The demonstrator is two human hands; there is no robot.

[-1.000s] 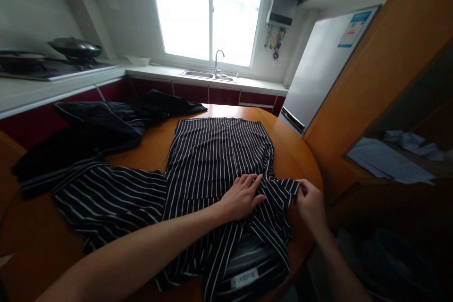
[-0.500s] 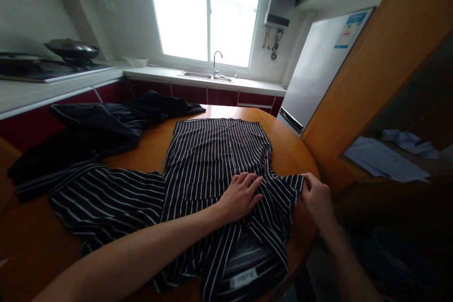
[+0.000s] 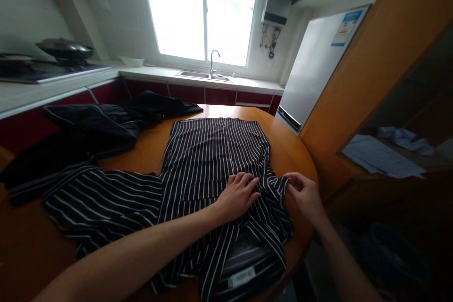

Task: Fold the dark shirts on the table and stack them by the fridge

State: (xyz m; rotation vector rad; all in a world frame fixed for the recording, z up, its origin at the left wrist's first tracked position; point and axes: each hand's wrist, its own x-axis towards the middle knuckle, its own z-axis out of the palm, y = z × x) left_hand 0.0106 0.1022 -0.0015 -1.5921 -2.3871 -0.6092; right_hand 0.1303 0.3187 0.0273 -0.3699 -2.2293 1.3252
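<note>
A black shirt with white stripes (image 3: 198, 151) lies spread on the round wooden table (image 3: 290, 146), its hem toward the window and its collar with a white label (image 3: 241, 277) toward me. My left hand (image 3: 238, 198) rests flat on the shirt's chest, fingers stretched and slightly apart. At the right side, my right hand (image 3: 303, 192) pinches the edge of the shirt's sleeve between thumb and fingers. The other sleeve (image 3: 106, 198) lies out to the left, partly behind my left forearm.
Dark clothing (image 3: 92, 127) lies heaped on the table's left. Past the table are a counter with a sink (image 3: 193, 74) and a stove with a wok (image 3: 65, 49). A fridge (image 3: 318, 61) and a wooden cabinet holding papers (image 3: 380, 155) stand at the right.
My right hand drew the sleeve edge outward to the right, then came back in toward the shirt, still pinching it. My left hand has stayed on the chest. The view has shifted slightly.
</note>
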